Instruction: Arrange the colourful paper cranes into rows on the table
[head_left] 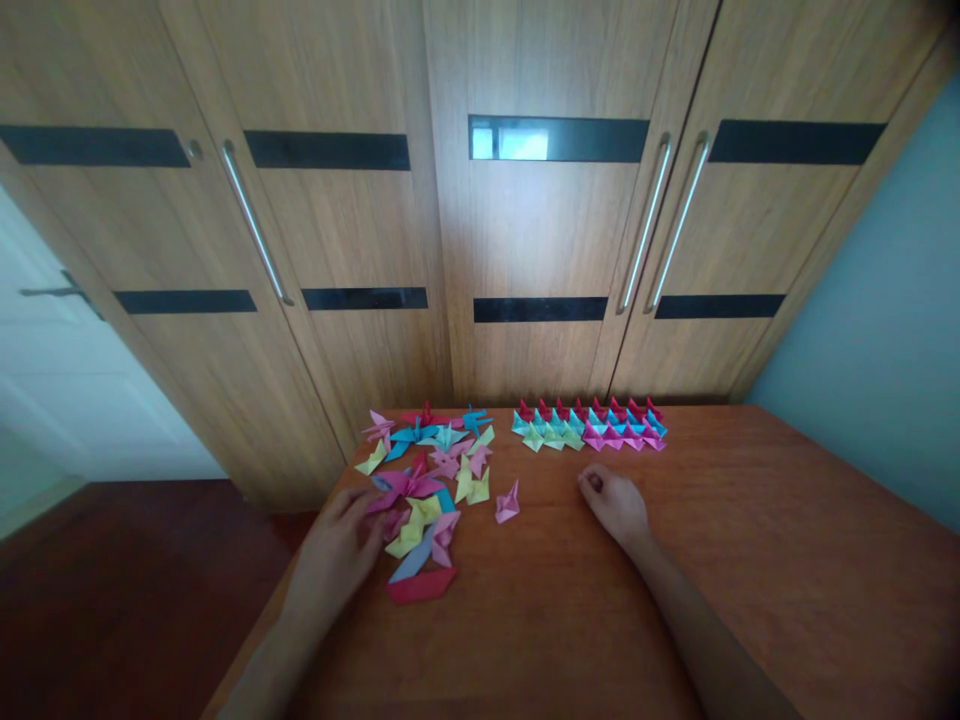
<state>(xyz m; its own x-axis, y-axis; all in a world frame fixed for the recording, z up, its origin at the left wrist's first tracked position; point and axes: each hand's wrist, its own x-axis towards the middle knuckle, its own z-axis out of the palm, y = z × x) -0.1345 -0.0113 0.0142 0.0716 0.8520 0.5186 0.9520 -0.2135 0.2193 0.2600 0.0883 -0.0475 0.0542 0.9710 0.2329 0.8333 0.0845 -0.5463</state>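
Observation:
My left hand [341, 545] is at the left edge of a loose pile of folded paper. Its thumb and fingers are apart, beside a dark pink folded piece [395, 522] and touching or nearly touching it. Close by lie a magenta paper crane [409, 483], yellow folded pieces [409, 537] and a red folded strip [421, 585]. My right hand [616, 503] rests on the table with its fingers curled in a loose fist, and nothing shows in them. Between the hands, a single pink origami piece [508, 503] stands apart from the pile.
At the table's back edge stand neat rows of pointed origami pieces, in red, blue [592, 420], light green [553, 435] and magenta [626, 437]. A wooden wardrobe [525, 230] rises right behind the table [555, 620]. A white door [75, 350] is at left.

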